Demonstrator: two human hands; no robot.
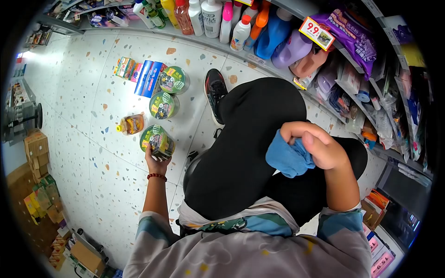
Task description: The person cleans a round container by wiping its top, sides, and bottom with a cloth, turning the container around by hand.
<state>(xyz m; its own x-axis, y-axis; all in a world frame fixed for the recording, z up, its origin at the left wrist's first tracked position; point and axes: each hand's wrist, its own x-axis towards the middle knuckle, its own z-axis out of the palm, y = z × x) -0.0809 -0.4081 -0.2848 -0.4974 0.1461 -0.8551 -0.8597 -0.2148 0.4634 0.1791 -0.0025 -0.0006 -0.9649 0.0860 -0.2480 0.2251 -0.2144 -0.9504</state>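
My left hand (156, 162), with a red bead bracelet at the wrist, grips the near side of a round tub with a green printed lid (156, 138). Two similar tubs, one round tub (162, 105) and a farther tub (173, 79), stand beyond it on the floor. Close by on the left is a small bottle of amber liquid with a yellow cap (131, 124). A bunched blue cloth (288, 155) is clasped in my right hand (320, 146), above my black-trousered leg.
Blue boxes (149, 78) and small colourful cartons (125, 68) sit beside the far tubs. A shelf with bottles (212, 18) of detergent runs along the top and right. Cardboard boxes (36, 148) are stacked at the left. My shoe (215, 95) rests on the speckled floor (106, 162).
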